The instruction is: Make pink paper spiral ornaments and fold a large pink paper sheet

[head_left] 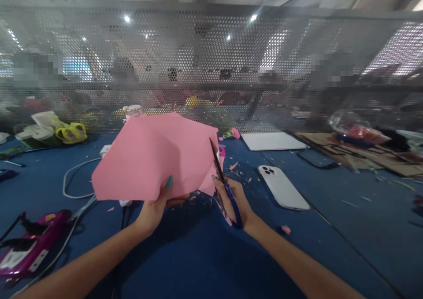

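My left hand holds a large pink paper sheet by its lower edge, thumb on top, lifted above the blue table. Blue-handled scissors are gripped in my right hand, and their blades point up and away into the sheet's right edge. Small pink paper scraps lie on the table around and beyond the scissors.
A white phone lies face down right of my right hand. A white board lies further back. A purple glue gun and white cables sit at the left. A perforated metal screen closes the table's far side.
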A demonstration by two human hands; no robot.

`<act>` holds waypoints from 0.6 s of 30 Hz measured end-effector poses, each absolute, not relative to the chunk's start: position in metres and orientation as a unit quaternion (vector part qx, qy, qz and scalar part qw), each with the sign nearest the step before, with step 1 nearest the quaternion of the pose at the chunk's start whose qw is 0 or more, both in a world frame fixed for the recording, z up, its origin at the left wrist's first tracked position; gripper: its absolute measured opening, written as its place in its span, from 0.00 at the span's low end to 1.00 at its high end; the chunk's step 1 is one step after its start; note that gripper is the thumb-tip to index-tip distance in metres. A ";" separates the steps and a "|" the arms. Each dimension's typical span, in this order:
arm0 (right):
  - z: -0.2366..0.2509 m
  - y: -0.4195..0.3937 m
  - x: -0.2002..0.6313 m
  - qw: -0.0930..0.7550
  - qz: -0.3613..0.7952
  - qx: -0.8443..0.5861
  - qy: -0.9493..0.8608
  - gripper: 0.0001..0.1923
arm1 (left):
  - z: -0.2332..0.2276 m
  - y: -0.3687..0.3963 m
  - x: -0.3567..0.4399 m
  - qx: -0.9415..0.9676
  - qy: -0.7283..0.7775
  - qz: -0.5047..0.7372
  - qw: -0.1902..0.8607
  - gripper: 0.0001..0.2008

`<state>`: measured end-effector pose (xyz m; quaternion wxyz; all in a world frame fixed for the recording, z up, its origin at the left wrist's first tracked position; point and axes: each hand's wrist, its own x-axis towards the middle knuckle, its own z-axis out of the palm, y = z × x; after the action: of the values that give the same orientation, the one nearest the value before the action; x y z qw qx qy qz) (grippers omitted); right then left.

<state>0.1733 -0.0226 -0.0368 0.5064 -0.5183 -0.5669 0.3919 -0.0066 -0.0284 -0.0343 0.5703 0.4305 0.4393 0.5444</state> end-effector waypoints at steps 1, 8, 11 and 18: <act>-0.037 -0.022 0.173 0.510 0.389 -0.517 -0.567 0.19 | -0.035 -0.028 -0.007 0.433 0.439 0.540 0.573 0.36; -0.038 -0.020 0.177 0.519 0.384 -0.513 -0.566 0.18 | -0.037 -0.032 -0.008 0.448 0.442 0.505 0.590 0.33; -0.036 -0.020 0.177 0.517 0.370 -0.521 -0.570 0.18 | -0.035 -0.034 -0.007 0.454 0.440 0.489 0.601 0.33; -0.031 -0.023 0.174 0.522 0.359 -0.534 -0.560 0.20 | -0.030 -0.034 -0.003 0.447 0.457 0.486 0.596 0.24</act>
<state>0.1740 -0.0227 -0.0307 0.5221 -0.5338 -0.5597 0.3594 -0.0031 -0.0343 -0.0301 0.5955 0.4468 0.4573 0.4864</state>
